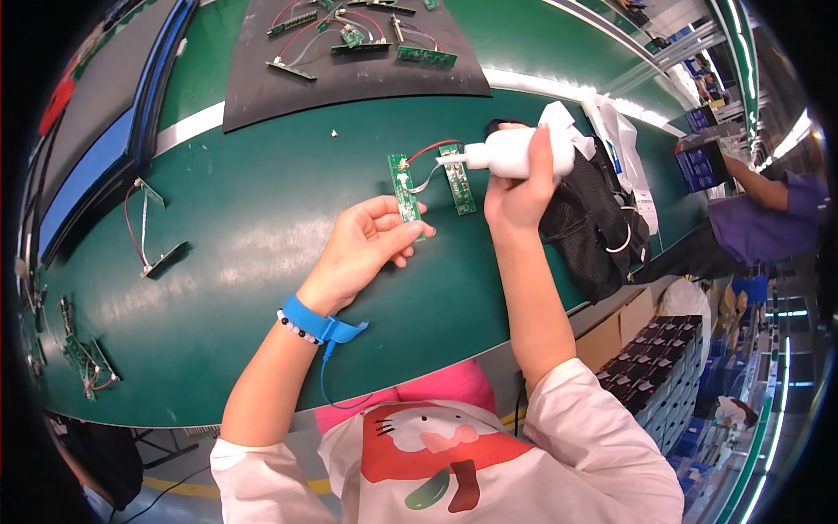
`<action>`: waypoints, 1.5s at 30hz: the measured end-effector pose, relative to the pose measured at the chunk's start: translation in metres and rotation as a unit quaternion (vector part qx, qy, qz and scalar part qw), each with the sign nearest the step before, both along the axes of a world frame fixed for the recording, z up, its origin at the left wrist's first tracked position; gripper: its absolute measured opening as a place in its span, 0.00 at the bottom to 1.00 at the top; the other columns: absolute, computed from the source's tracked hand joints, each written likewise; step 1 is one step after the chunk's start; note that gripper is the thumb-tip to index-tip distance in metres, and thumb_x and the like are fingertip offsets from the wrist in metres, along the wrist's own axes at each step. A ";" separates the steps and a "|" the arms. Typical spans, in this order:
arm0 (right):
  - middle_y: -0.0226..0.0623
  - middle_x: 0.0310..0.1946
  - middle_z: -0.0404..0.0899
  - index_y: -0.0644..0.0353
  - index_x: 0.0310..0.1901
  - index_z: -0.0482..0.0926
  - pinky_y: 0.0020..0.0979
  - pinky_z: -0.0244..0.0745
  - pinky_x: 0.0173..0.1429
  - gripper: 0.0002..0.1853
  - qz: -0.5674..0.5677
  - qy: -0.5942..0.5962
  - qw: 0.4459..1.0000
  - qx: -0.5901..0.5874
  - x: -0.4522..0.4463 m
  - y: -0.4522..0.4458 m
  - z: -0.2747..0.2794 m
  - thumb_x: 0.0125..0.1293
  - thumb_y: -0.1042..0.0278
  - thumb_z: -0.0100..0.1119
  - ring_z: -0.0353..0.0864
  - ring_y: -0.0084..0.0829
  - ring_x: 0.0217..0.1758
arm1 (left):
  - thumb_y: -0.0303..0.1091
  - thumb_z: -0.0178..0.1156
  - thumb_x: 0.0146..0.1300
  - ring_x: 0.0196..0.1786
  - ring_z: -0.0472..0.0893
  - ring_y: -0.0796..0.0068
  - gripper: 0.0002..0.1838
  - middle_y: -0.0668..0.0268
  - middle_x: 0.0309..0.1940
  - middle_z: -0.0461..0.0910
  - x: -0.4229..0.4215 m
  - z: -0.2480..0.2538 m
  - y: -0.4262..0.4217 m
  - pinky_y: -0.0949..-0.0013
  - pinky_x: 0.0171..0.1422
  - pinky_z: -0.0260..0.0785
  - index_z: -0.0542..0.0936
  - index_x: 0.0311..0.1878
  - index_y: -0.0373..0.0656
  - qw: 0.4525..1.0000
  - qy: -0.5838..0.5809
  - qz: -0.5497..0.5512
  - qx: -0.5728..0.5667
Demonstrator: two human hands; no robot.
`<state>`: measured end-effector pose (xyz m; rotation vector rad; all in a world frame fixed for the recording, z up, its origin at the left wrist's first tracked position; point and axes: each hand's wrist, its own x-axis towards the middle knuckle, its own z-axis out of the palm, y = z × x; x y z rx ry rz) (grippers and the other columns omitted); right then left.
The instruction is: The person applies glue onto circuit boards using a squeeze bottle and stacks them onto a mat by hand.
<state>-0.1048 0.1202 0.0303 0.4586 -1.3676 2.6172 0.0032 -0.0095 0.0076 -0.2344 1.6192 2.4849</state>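
Observation:
My left hand (374,237) pinches the lower end of a narrow green circuit board (402,185) between thumb and fingers. Red and white wires join it to a second green circuit board (459,188), which lies to its right. In my right hand (524,188) is a white squeeze bottle (515,153), held sideways with its thin nozzle pointing left. The nozzle tip is over the upper part of the second board; whether it touches cannot be made out. A blue wrist strap (307,320) with a cord is on my left wrist.
More wired circuit boards lie on a black mat (262,96) at the back. Other board pairs (161,262) rest on the green table (236,332) at left. A black mesh bag (580,227) sits right of my right hand. A person in a purple shirt (759,218) is at far right.

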 end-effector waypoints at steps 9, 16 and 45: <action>0.34 0.13 0.66 0.66 0.23 0.72 0.36 0.65 0.35 0.21 0.441 -0.071 0.894 0.032 -0.019 0.015 -0.006 0.54 0.51 0.45 0.64 0.25 0.16 | 0.34 0.47 0.58 0.20 0.65 0.86 0.13 0.70 0.22 0.71 -0.001 0.006 -0.027 0.83 0.25 0.59 0.72 0.40 0.34 0.996 0.033 0.079 0.012; 0.27 0.09 0.55 0.64 0.25 0.72 0.22 0.51 0.22 0.24 0.502 -0.155 0.841 -0.132 -0.011 0.000 -0.013 0.56 0.47 0.42 0.50 0.20 0.12 | 0.40 0.45 0.60 0.39 0.75 0.75 0.20 0.57 0.38 0.73 -0.009 -0.005 -0.026 0.78 0.41 0.68 0.65 0.48 0.33 0.981 0.003 0.192 -0.019; 0.37 0.22 0.73 0.55 0.31 0.69 0.43 0.70 0.36 0.11 0.204 -0.210 0.954 -0.072 -0.012 -0.003 -0.010 0.54 0.57 0.52 0.74 0.32 0.24 | 0.31 0.55 0.53 0.25 0.75 0.79 0.13 0.64 0.25 0.73 -0.001 -0.008 0.002 0.80 0.29 0.68 0.64 0.39 0.37 0.981 0.004 0.190 -0.031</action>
